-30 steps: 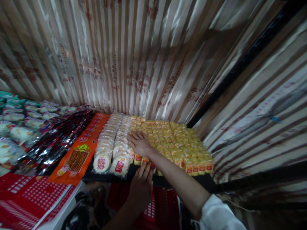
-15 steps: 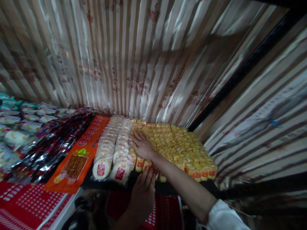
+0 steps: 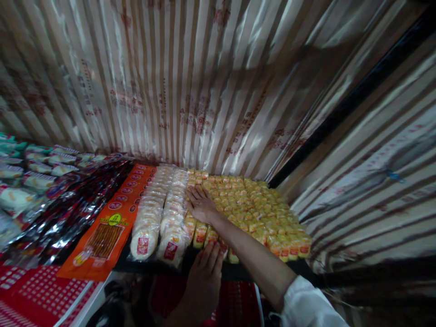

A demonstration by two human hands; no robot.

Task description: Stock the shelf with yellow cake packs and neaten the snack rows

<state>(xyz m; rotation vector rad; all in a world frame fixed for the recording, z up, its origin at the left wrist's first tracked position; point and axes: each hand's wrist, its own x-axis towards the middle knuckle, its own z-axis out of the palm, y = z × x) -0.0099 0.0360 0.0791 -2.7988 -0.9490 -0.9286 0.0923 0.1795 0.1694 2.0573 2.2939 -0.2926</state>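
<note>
My right hand [image 3: 200, 204] lies flat, fingers spread, on top of the left rows of small yellow snack packs [image 3: 252, 206] that fill a dark tray [image 3: 238, 271]. My left hand [image 3: 203, 284] is below it, fingers stretched and pressed against the front ends of the yellow packs at the tray's front edge. It holds nothing. Two rows of round white cake packs [image 3: 160, 213] with red labels lie just left of the yellow ones, touching them.
Orange snack bags [image 3: 112, 222] overlap in a row left of the white packs, then dark shiny bags [image 3: 71, 204] and green-white packs [image 3: 37, 168] further left. A red checked box [image 3: 41, 295] sits front left. Striped shiny cloth [image 3: 190, 81] hangs behind and right.
Both hands stay in nearly the same spot on the yellow packs. The view has tilted slightly, so the tray sits lower in the picture.
</note>
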